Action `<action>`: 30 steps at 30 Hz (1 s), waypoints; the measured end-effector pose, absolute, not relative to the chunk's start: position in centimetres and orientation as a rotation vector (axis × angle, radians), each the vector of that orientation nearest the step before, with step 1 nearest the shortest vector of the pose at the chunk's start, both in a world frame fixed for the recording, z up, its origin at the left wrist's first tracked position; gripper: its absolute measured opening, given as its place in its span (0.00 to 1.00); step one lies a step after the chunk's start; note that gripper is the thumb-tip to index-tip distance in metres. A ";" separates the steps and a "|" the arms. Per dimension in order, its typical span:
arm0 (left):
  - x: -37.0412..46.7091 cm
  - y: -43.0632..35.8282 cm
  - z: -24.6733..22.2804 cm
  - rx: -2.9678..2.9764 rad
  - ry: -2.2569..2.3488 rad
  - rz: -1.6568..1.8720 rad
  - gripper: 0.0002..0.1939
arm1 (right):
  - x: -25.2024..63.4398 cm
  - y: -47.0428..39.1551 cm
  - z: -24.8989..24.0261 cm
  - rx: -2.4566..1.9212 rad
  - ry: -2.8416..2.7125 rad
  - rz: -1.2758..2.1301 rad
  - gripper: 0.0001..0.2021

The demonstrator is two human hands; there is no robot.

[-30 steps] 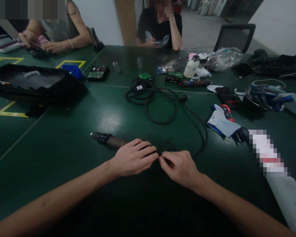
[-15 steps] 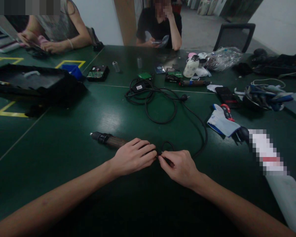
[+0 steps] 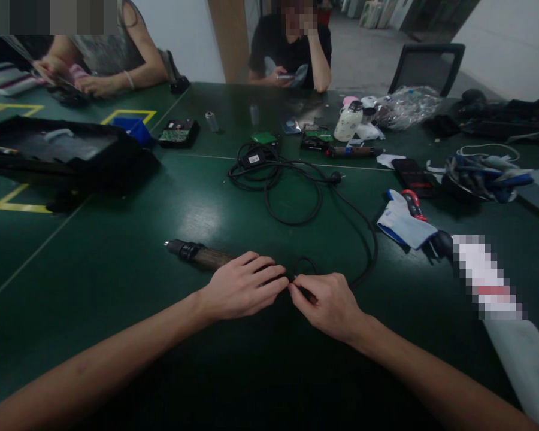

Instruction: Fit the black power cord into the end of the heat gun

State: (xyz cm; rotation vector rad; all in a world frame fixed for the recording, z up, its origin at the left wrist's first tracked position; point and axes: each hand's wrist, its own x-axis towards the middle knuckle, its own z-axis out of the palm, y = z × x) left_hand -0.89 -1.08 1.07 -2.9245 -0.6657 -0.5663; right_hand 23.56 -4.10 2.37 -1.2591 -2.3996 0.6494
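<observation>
An electric screwdriver (image 3: pixel 209 257) with a brown body and black nose lies on the green table, its metal tip pointing left. My left hand (image 3: pixel 247 286) is wrapped over its rear part, hiding that end. Close beside those fingertips, my right hand (image 3: pixel 327 302) pinches the end of a black cable (image 3: pixel 306 260) at the screwdriver's tail. How far the cable end sits in the tail cannot be seen behind the fingers. From there the cable loops right and back to a coil with a black adapter (image 3: pixel 253 157) and a plug (image 3: pixel 336 178).
Circuit boards (image 3: pixel 178 133) in black housings, a second screwdriver (image 3: pixel 356 152) and a bottle (image 3: pixel 349 121) stand farther back. A large black casing (image 3: pixel 49 146) is at left. At right lie a glove (image 3: pixel 404 222) and a bowl of gloves (image 3: pixel 483 176). Two people sit across the table.
The fingertips of my left hand have shifted slightly right, closer to my right hand's pinch. The screwdriver and cable look unmoved.
</observation>
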 end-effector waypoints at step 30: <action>-1.1 -1.1 1.2 -2.944 -0.655 -0.514 0.13 | 23.6 -4.1 2.1 -1.265 -2.390 0.627 0.16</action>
